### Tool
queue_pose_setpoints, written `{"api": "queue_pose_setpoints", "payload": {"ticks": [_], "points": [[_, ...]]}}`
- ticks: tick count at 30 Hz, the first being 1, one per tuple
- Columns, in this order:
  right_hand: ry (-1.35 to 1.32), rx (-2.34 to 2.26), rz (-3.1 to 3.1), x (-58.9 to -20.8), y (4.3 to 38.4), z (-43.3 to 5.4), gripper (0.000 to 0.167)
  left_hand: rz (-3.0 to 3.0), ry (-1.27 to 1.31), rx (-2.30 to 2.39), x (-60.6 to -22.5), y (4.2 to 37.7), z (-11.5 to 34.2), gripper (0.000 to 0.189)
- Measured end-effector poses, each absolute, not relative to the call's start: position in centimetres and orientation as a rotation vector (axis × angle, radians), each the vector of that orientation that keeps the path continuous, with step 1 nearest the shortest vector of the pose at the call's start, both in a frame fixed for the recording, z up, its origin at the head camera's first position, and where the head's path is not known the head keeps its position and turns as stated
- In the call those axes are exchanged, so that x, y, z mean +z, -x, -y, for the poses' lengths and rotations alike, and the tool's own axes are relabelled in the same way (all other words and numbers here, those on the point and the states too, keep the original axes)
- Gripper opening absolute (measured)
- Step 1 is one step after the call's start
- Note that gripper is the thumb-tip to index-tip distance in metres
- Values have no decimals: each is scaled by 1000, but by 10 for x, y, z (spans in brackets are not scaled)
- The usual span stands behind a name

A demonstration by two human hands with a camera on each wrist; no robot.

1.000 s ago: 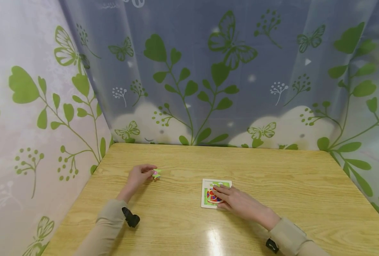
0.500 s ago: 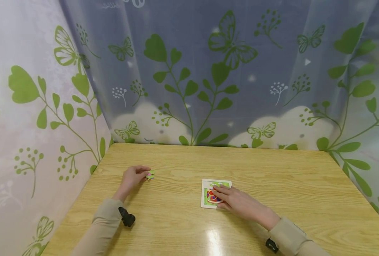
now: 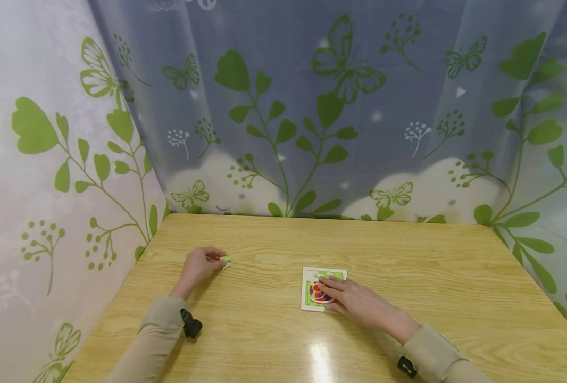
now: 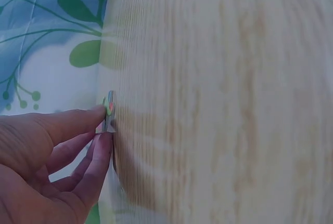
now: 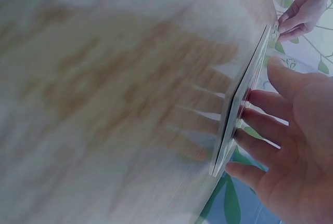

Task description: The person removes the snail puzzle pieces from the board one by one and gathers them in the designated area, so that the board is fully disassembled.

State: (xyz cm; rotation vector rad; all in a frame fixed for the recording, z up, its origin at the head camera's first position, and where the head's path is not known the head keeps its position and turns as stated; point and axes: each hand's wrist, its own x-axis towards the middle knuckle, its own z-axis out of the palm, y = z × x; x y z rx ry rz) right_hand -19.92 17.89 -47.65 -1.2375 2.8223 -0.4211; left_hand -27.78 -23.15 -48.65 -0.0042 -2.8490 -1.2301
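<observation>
My left hand [image 3: 201,268] pinches a small green puzzle piece [image 3: 226,261] between thumb and fingers, over the left part of the table. In the left wrist view the piece [image 4: 110,110] is seen nearly edge-on between the thumb and fingertips. My right hand [image 3: 360,303] rests with its fingers extended on the right side of a square puzzle board [image 3: 304,292]. That board has a pale frame and a red, blue and green picture, partly hidden by the fingers. The right wrist view shows the board's edge [image 5: 229,125] thin beside the right hand's fingertips.
The wooden table [image 3: 264,340] bears light grain and a glare spot near the front. Hanging cloth [image 3: 283,133] with green leaves and butterflies stands along the back edge and both sides. A black wrist strap [image 3: 190,324] sits at the left sleeve.
My left hand has shifted a little to the left with the puzzle piece, and the piece has turned in its fingers. The right hand and the board stay in place.
</observation>
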Motion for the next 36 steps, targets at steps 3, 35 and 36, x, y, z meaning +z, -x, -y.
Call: {"api": "queue_pose_setpoints", "payload": {"ticks": [3, 35, 36], "points": [[1227, -435, -2818, -477, 199, -179, 52, 2859, 22, -1203, -486, 278, 232, 17], [1147, -579, -2818, -477, 200, -178, 45, 2662, 149, -1376, -469, 280, 211, 25], [1148, -577, -2822, -478, 201, -178, 45, 2656, 152, -1385, -469, 280, 208, 24]]}}
